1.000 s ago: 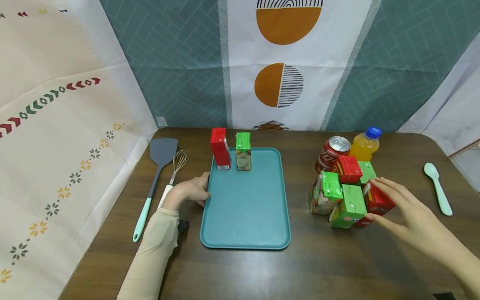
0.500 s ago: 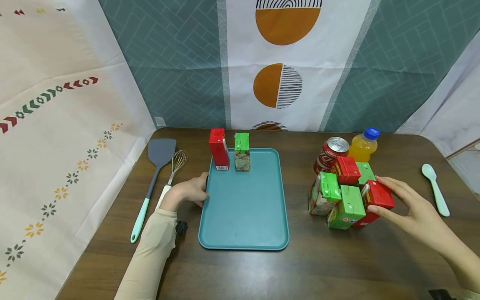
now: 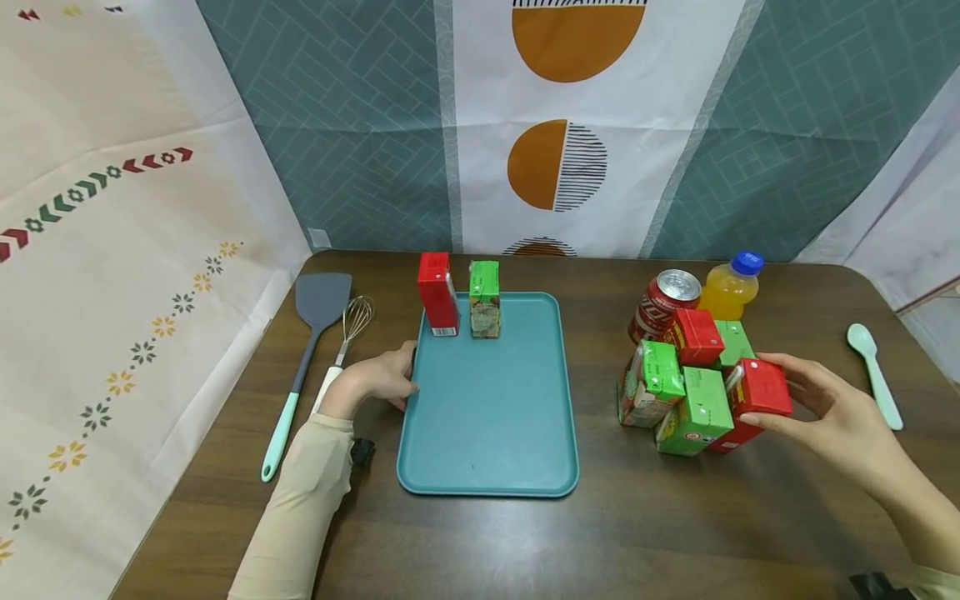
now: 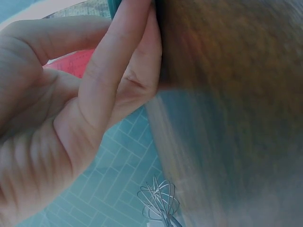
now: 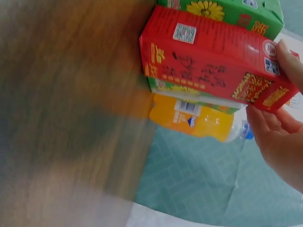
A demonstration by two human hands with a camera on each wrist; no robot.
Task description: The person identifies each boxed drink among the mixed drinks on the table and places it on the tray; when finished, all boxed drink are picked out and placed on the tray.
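My right hand (image 3: 817, 408) grips a red drink carton (image 3: 759, 400) at the right end of a cluster of red and green cartons (image 3: 675, 392); the right wrist view shows that red carton (image 5: 213, 71) with fingers (image 5: 289, 61) at its end. My left hand (image 3: 378, 379) rests against the left rim of a teal tray (image 3: 491, 433), fingers curled at its edge. A red carton (image 3: 437, 293) and a green carton (image 3: 484, 298) stand upright at the tray's far left corner.
A red can (image 3: 663, 304) and an orange juice bottle (image 3: 729, 287) stand behind the carton cluster. A grey spatula (image 3: 311, 333) and a whisk (image 3: 348, 329) lie left of the tray. A mint spoon (image 3: 873, 371) lies at the far right.
My right hand has closed round the red carton at the cluster's right end and lifted it slightly. The left hand has stayed at the tray's rim.
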